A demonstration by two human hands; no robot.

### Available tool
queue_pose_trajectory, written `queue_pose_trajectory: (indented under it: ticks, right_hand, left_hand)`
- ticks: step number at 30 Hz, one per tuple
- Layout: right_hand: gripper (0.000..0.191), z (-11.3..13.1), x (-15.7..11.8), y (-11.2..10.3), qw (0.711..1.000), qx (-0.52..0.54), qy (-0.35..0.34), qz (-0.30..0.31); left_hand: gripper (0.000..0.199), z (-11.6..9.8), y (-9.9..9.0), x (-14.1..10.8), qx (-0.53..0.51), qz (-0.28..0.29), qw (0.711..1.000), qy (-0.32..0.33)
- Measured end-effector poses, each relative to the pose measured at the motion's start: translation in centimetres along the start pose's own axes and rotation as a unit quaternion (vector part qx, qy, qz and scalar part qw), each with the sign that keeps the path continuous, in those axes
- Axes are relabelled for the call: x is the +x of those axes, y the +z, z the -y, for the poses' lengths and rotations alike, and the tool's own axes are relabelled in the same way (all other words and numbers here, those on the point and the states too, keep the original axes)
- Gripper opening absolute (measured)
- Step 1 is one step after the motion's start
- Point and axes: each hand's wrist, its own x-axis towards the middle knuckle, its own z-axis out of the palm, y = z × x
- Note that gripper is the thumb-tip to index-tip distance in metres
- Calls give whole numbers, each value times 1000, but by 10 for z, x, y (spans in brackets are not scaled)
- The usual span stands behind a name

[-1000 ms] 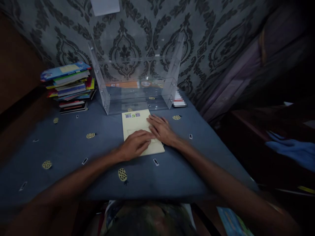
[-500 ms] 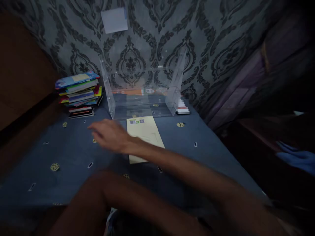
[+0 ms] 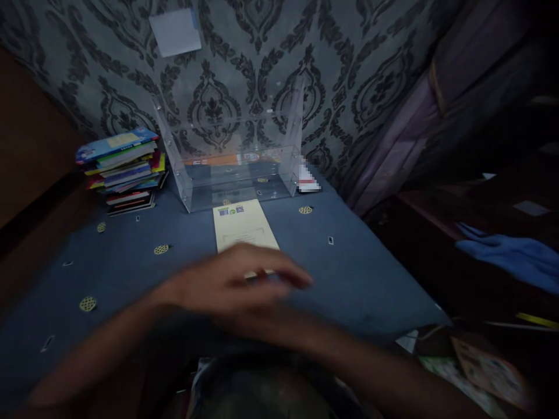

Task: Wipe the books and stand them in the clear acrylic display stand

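Observation:
A pale yellow booklet [image 3: 239, 224] with small printed marks along its far edge lies flat on the table. My left hand [image 3: 238, 276] hovers over its near end, covering that part, with the fingers stretched to the right and the thumb apart. It holds nothing that I can see. Coming in from the lower right, my right hand [image 3: 253, 320] is crossed beneath the left one; its fingers are hidden and blurred. Just beyond the booklet stands a clear acrylic rack [image 3: 179, 169].
A stack of books [image 3: 124, 169] stands left of the rack. A blurred-out white object [image 3: 308, 180] sits to its right. The blue patterned table [image 3: 345, 279] ends at the right, with a blue cloth [image 3: 510, 256] and papers [image 3: 489, 372] beyond.
My left hand has swung up over the right one, above the booklet's near end. My right hand has drawn back from the left side of the table. The view has turned slightly right.

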Motion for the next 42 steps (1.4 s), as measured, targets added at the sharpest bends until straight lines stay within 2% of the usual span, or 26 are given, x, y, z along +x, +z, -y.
queue_pose_trajectory:
  ticks: [3,5,7,10,12,17,27,31,42]
  right_hand:
    - [38,-2,-30,-6,997,-17,-20,67]
    - [50,-6,-49,-10,994,-34,-12,106]
    - [57,-14,-67,-13,993,-41,4,114]
    - [63,-30,-94,-21,995,-45,20,82]
    - [66,-41,-112,-29,996,-57,41,52]
    - [68,-59,-136,-49,991,-105,65,57]
    - [61,-62,-138,-49,993,-91,70,26]
    - [52,-61,-138,-48,993,-92,75,21]
    - [48,-58,-136,-46,989,-97,109,11]
  left_hand:
    - [27,50,-27,-23,17,-146,986,-84]
    - [23,90,-28,-32,76,-219,966,-115]
    - [23,122,-20,-37,124,-242,955,-115]
    - [24,143,-7,-39,177,-254,947,-83]
    - [26,144,-2,-40,200,-254,944,-63]
    - [26,140,5,-41,259,-248,933,-45]
    - [29,142,18,-39,377,-233,896,-17]
    - [31,145,18,-40,394,-224,891,-31]
    - [32,149,17,-44,404,-211,889,-33]
